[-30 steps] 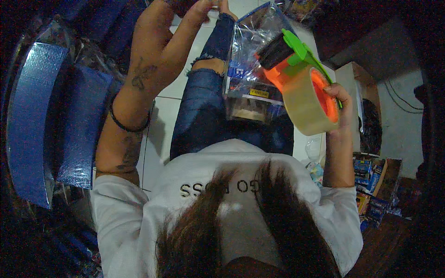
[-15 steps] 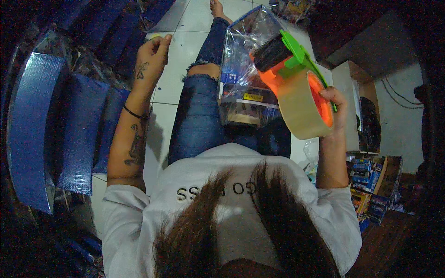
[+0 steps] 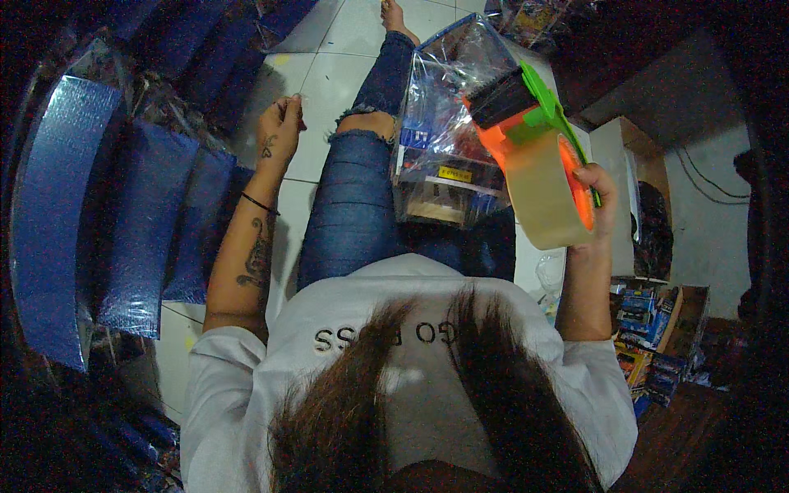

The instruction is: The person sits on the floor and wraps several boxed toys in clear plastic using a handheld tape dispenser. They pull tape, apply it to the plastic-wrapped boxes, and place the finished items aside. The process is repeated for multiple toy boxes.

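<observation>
My right hand (image 3: 598,201) is wrapped round an orange and green tape dispenser (image 3: 514,130), loaded with a wide roll of clear packing tape (image 3: 538,197). The dispenser's black end slants up and left over a box wrapped in clear plastic (image 3: 444,177), which sits between my legs. Whether the two touch I cannot tell. Out to the left, above the floor and apart from the box, my left hand (image 3: 279,131) is closed, thumb against fingers. Anything in its pinch is too small to make out.
Blue wrapped packages (image 3: 62,222) stand in rows along the left side. A box of small colourful packages (image 3: 649,329) lies at the right, below a white cabinet (image 3: 616,197). Another plastic-wrapped item (image 3: 538,20) lies at the far end. Pale floor tiles (image 3: 329,86) show beyond my left hand.
My left hand has come nearer to me and slightly right, still closed. The tape dispenser in my right hand has shifted a little to the right and nearer.
</observation>
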The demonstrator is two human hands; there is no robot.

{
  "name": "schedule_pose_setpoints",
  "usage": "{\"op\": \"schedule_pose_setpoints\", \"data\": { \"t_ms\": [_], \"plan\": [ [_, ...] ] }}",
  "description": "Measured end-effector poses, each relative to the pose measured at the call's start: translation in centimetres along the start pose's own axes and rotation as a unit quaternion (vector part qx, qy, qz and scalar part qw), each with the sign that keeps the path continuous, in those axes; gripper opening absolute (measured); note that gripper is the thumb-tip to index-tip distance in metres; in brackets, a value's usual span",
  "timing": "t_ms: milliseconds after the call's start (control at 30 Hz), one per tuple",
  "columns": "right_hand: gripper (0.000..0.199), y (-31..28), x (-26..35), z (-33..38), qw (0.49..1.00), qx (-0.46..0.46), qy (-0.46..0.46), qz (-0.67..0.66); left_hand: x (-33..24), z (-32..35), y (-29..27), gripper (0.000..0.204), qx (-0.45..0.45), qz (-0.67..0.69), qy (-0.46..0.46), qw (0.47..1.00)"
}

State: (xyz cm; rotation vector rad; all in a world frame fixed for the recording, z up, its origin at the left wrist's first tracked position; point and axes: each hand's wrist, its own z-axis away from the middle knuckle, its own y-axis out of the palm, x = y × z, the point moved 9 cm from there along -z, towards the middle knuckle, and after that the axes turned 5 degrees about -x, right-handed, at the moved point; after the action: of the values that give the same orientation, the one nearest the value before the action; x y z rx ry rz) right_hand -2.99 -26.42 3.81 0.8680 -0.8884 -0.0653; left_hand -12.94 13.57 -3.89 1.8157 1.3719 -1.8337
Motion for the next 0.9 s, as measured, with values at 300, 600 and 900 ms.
{"op": "schedule_pose_setpoints", "data": {
  "t_ms": [300, 600, 900],
  "plan": [
    [0.041, -1.2, 0.7, 0.0, 0.997, -0.038, -0.057, 0.021, 2.5, 1.1, -2.6, 0.016, -0.206, 0.072, 0.124, 0.968],
    [0.037, -0.6, 1.1, 0.0, 0.997, 0.016, -0.078, 0.011, 2.3, 2.2, -2.2, 0.038, -0.173, -0.129, 0.095, 0.972],
    [0.045, 0.5, 0.1, 0.9, 0.998, 0.000, -0.041, 0.053, -0.9, 2.7, -1.1, 0.033, -0.158, -0.463, 0.275, 0.828]
  ]
}}
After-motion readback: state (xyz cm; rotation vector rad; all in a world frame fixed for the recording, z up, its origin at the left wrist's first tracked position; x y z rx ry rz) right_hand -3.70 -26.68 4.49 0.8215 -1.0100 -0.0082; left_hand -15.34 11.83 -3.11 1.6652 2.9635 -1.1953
